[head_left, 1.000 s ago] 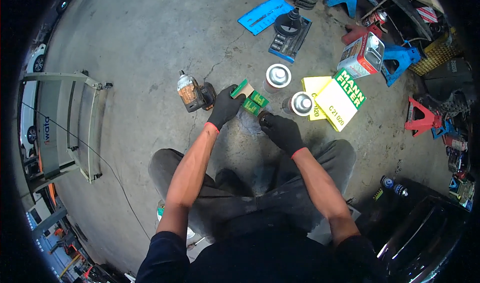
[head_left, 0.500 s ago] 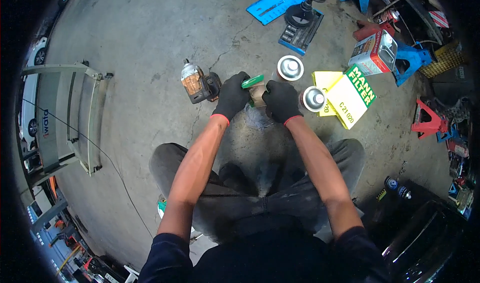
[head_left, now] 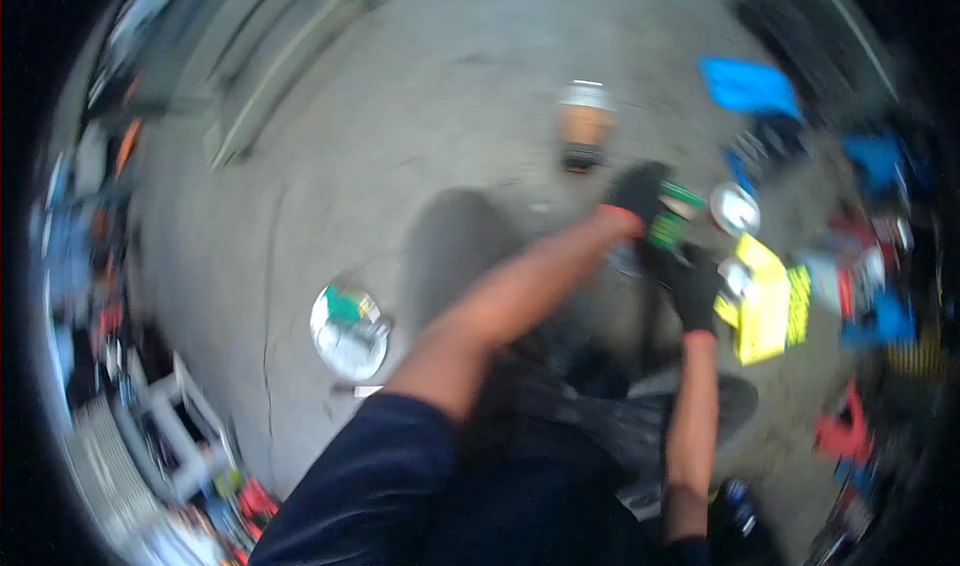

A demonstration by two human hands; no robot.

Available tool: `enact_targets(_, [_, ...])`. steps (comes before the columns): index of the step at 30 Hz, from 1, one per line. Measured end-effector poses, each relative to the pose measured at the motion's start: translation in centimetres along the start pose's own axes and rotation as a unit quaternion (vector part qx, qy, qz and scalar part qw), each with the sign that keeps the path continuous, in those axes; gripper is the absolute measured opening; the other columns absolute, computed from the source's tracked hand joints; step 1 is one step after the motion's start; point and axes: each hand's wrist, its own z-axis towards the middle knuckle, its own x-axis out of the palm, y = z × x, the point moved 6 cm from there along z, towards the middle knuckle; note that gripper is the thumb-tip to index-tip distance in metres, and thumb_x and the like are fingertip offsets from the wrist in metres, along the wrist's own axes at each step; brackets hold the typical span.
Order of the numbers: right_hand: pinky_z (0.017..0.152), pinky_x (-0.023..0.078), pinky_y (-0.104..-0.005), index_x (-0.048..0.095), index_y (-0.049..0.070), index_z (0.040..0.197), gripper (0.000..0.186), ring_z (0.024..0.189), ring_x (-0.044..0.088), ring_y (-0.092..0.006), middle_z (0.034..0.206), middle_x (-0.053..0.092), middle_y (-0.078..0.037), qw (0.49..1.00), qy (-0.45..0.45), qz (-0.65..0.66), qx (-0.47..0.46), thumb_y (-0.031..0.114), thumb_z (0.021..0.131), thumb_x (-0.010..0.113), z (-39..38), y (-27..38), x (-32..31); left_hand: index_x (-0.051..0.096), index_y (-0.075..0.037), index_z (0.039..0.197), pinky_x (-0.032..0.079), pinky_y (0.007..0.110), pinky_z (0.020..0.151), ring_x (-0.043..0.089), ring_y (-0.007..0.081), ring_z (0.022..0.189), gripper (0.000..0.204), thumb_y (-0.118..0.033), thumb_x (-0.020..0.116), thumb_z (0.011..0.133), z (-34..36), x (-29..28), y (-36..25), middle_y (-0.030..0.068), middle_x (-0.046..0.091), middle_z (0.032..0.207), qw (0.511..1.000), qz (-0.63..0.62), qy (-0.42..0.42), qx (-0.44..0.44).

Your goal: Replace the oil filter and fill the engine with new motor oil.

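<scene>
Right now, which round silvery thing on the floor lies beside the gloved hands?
The small silvery disc, just right of the left hand; the larger round tray lies far left.

View swings left and blurs; both gloved hands, left hand [head_left: 640,191] and right hand [head_left: 692,284], with the green box [head_left: 668,228], now sit right of centre.

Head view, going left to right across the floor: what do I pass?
White round dish with green inside → orange-brown canister → left hand with the small green box → right hand → yellow box.
</scene>
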Motion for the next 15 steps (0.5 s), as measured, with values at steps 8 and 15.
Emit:
enact_targets(8, [0.082, 0.053, -0.0403, 0.070, -0.002, 0.100, 0.028, 0.093, 0.071, -0.0335, 0.106, 0.072, -0.023, 0.993, 0.086, -0.026, -0.079, 0.024, 0.094, 0.063, 1.3, 3.4, 6.5, 0.073, -0.011, 0.085, 0.054, 0.044, 0.072, 0.070, 0.0320, 0.088, 0.014, -0.018, 0.068, 0.073, 0.5, -1.2, 1.8, 0.0151, 0.072, 0.090, 0.957, 0.195, -0.095, -0.191])
enact_targets(15, [0.061, 0.052, -0.0403, 0.072, 0.004, 0.081, 0.032, 0.065, 0.068, -0.0241, 0.076, 0.072, -0.008, 0.974, -0.015, -0.166, 0.156, 0.031, 0.093, 0.060, 6.4, -5.0, 2.1, 0.073, -0.003, 0.094, 0.053, 0.046, 0.076, 0.067, 0.0379, 0.088, 0.022, -0.019, 0.070, 0.079, -11.6, -27.3, -18.0, 0.0188, 0.069, 0.091, 0.995, -0.027, -0.066, -0.067])
